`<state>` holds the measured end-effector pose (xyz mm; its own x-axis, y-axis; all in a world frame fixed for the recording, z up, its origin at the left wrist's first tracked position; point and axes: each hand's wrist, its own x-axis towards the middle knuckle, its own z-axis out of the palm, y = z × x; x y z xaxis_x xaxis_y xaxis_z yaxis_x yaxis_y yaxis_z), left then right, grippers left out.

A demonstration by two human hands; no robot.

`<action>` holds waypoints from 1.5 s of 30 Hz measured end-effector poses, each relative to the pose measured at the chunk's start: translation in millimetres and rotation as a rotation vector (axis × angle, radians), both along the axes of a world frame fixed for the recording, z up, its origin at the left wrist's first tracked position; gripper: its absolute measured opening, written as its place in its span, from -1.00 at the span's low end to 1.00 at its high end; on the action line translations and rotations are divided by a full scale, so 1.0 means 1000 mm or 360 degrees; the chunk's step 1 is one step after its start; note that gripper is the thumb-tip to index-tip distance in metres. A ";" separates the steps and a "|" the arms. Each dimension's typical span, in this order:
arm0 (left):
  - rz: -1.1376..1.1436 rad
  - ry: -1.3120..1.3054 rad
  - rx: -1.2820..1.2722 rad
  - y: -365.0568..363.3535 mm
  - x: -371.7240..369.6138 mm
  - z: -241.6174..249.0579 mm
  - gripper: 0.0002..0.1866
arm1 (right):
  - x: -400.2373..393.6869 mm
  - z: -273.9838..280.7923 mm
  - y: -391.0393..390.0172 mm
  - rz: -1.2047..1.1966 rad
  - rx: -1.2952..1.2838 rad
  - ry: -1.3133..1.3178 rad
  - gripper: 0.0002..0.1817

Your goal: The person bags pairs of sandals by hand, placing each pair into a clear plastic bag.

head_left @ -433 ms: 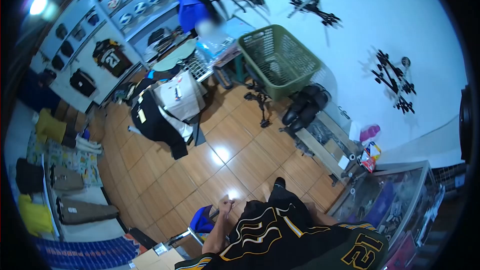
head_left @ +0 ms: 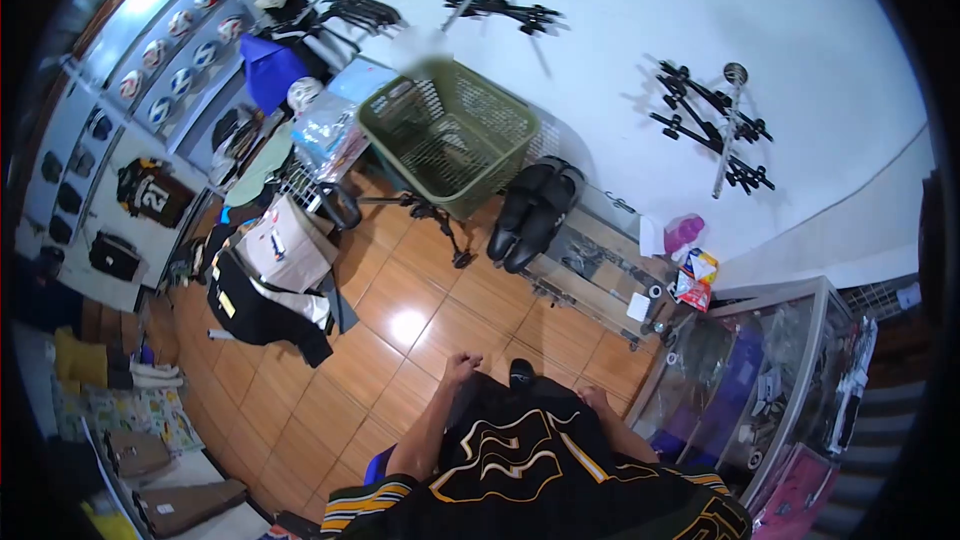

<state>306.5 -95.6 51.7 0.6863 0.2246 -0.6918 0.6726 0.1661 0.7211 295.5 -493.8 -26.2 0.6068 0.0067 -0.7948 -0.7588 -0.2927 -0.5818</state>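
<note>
**A:** Black jersey (head_left: 520, 460) with the gold pattern, that's what both hands are on. It hangs low in the middle of the view, spread out in front of the person, over the tiled floor (head_left: 400, 325). Left hand (head_left: 461, 368) is balled up on its top left edge, right hand (head_left: 594, 399) pinches the top right edge, fingers curled into the cloth.

**B:** Anything change from the shot just before?

**A:** Yeah, the head swung. The green basket (head_left: 450, 135) slid left and sits nearer the top centre now, and the black shoes (head_left: 535, 205) beside it moved left too. The glass display case (head_left: 770, 380) on the right shows more of itself. The right hand wasn't visible before, now it peeks out over the fabric. Left fist is in about the same place, a touch higher.

**B:** And the pile on the floor?

**A:** The dark clothes heap (head_left: 265, 305) with the pale bag (head_left: 285, 245) on top is over on the left, well apart from the jersey. It drifted left with everything else.
</note>
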 end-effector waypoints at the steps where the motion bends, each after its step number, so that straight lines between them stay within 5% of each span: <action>1: -0.0046 0.0019 -0.0044 -0.006 0.025 0.009 -0.66 | 0.003 -0.001 -0.001 -0.0249 0.0167 0.0059 -0.68; 5: -0.0402 -0.0091 -0.0145 -0.018 0.111 -0.006 -0.55 | 0.020 0.041 0.010 -0.0824 0.0079 0.0242 -0.73; 11: -0.0213 0.0102 -0.0462 -0.036 0.242 0.005 -0.80 | -0.008 0.039 -0.001 -0.1032 0.0217 0.0202 -0.77; 14: -0.0238 0.0158 -0.0524 -0.036 0.306 -0.025 -0.83 | -0.045 0.020 -0.008 0.0816 -0.0962 -0.0226 -0.74; 19: -0.0250 0.0277 -0.0584 -0.030 0.402 -0.089 -0.80 | -0.065 0.020 0.018 0.0705 -0.0935 -0.0080 -0.66; 21: -0.0254 0.0331 -0.0500 -0.028 0.425 -0.092 -0.81 | -0.054 0.047 0.048 -0.0188 -0.0336 0.0133 -0.65; 22: -0.0243 0.0351 -0.0415 -0.028 0.438 -0.093 -0.83 | -0.042 0.052 0.060 -0.0199 -0.0342 0.0147 -0.65; 24: -0.0292 0.0391 -0.0404 -0.028 0.457 -0.117 -0.71 | -0.020 0.065 0.085 -0.1262 0.0074 0.0649 -0.73; 29: -0.0091 0.0566 -0.0507 -0.030 0.492 -0.165 -0.37 | 0.053 0.121 0.127 -0.1599 0.0027 0.0747 -0.68; 38: 0.0416 0.0620 -0.0516 -0.051 0.523 -0.178 -0.47 | 0.057 0.135 0.161 -0.1855 -0.0062 0.0808 -0.65; 45: 0.0430 0.0462 -0.0625 -0.050 0.540 -0.179 -0.50 | 0.047 0.131 0.170 -0.1974 0.0038 0.0867 -0.67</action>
